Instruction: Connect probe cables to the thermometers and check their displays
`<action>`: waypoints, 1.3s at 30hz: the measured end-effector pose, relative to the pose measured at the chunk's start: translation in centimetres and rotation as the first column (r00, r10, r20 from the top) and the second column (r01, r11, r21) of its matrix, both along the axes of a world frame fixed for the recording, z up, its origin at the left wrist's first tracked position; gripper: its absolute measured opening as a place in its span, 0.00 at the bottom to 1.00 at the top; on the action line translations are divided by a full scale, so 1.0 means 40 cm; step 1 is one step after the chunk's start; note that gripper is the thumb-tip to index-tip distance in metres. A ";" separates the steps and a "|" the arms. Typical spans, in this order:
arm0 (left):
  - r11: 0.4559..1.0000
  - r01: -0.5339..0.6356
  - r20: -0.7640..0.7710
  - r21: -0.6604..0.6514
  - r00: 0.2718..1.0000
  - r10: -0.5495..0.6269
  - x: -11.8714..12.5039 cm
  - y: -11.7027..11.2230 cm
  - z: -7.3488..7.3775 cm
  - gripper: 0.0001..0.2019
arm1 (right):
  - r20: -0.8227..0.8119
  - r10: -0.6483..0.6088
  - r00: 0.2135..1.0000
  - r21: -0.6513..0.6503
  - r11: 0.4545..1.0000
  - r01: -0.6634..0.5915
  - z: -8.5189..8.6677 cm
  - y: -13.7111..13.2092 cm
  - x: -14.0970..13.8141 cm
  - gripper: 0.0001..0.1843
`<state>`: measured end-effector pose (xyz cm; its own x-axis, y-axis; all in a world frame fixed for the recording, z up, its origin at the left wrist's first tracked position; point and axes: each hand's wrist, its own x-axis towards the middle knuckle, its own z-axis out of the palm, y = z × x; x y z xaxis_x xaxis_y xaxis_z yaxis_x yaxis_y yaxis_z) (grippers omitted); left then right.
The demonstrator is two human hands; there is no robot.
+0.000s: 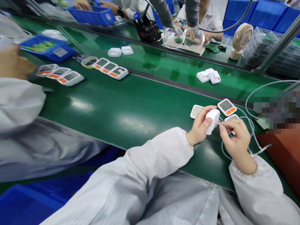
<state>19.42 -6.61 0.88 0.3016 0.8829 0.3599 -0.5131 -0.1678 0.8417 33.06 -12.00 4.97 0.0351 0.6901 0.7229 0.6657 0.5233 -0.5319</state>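
Both hands work close together over the near edge of the green belt (122,115): the left hand (200,126) is wrapped around a small white device (212,120), and the right hand (234,137) pinches a thin white cable (252,131) right against that device's end. Just behind the hands lie three white meters with orange buttons (227,107), one showing digits on its screen. At the far left corner a blue tray (48,47) holds green and yellow parts, with a row of three more meters (59,74) beside it. Farther back, a blue bin (93,15) sits under another person's hands; its contents are hidden. Between the left rows and the hands the belt lies open.
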 end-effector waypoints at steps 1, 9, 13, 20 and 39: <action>1.000 0.013 0.008 -0.015 1.000 -0.013 0.001 0.000 0.001 0.31 | 0.004 0.009 1.000 -0.011 1.000 -0.009 0.000 0.000 -0.001 0.03; 1.000 0.007 -0.037 0.006 0.999 -0.006 0.001 0.000 0.002 0.28 | 0.014 0.065 0.998 -0.062 0.996 -0.064 -0.005 -0.001 -0.003 0.04; 1.000 0.011 -0.033 0.011 0.999 -0.010 0.000 0.001 0.005 0.28 | -0.013 0.063 0.998 -0.111 0.992 -0.064 -0.003 -0.003 -0.003 0.04; 0.999 0.038 0.004 -0.023 0.999 -0.038 0.001 0.000 0.010 0.28 | -0.024 0.052 0.998 -0.118 0.991 -0.055 -0.001 -0.005 -0.004 0.05; 0.999 0.016 -0.017 -0.041 1.000 -0.017 0.002 -0.003 0.005 0.29 | -0.008 0.065 0.998 -0.139 0.988 -0.065 -0.005 -0.002 -0.004 0.05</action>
